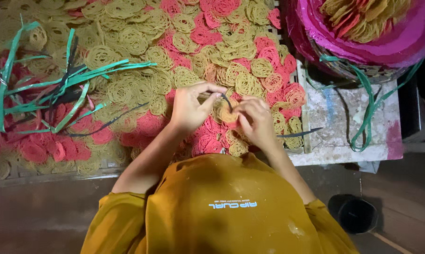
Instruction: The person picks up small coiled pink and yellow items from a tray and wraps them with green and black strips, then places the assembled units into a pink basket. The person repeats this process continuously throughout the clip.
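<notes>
Flat round noodle crackers (142,42), yellow and pink, lie spread over a slatted tray. My left hand (191,107) and my right hand (255,121) meet over the middle of the spread. My right hand grips a small stack of yellow crackers (227,114). A thin dark strip (226,100) runs over that stack, and my left hand pinches its end with thumb and forefinger. Another length of dark strip (301,134) sticks out to the right, past my right hand. My yellow shirt fills the bottom of the view.
Loose green plastic strips (57,82) and some dark ones lie over the crackers at the left. A basket lined with pink plastic (386,44), holding more crackers, stands at the top right on a worn white surface (339,117). A black round container (358,215) sits on the floor.
</notes>
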The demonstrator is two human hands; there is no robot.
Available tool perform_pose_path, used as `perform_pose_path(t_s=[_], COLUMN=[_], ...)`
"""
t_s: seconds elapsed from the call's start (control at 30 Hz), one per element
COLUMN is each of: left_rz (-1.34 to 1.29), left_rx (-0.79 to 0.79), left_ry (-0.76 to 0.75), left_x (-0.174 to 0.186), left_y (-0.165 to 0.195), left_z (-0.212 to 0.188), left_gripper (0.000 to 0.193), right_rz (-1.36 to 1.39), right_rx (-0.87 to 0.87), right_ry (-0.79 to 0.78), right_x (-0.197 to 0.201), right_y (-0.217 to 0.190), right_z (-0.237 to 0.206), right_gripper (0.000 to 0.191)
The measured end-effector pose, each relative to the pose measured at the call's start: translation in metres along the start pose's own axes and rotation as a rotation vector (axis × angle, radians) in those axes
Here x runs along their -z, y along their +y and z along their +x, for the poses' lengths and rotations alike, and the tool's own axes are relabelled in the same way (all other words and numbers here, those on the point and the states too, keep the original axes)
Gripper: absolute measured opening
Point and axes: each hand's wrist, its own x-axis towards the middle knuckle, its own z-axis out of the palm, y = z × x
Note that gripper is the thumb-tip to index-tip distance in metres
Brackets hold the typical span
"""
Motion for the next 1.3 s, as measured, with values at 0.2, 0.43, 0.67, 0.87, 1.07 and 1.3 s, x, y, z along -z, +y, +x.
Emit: perform_pose_path(t_s=[0.2, 0.43, 0.67, 0.87, 1.07, 1.3], left_rz=[-0.039, 0.421, 0.358, -0.359, -0.474, -0.474], left_rx=[-0.101, -0.306, 0.083, 0.354, 0.320, 0.150], left_ry=[-0.184, 0.008, -0.092, -0.010, 0.026, 0.028], left_x=[-0.016, -0.056, -0.076, -0.041, -0.029, -0.035], left_y=[0.008, -0.048, -0.102, -0.103, -0.087, -0.064], left_z=[0.023, 0.069, 0.082, 0.043, 0.010, 0.002], left_gripper=[0.016, 0.047, 0.027, 0.032, 0.035, 0.031], right_rz=[0.300, 0.968, 0.823, 0.347, 0.006, -0.117], right_rx=[-0.178, -0.535, -0.558, -0.460, -0.145, -0.157], right_ry=[0.075, 0.273, 0.345, 0.254, 0.229, 0.189], right_x=[0.004, -0.042, -0.035, -0.024, -0.027, -0.027], right_y=[0.013, 0.046, 0.040, 0.008, -0.015, -0.019], right_z=[-0.014, -0.028, -0.022, 0.003, 0.024, 0.026], right_gripper=[0.028, 0.009, 0.016, 0.009, 0.005, 0.009])
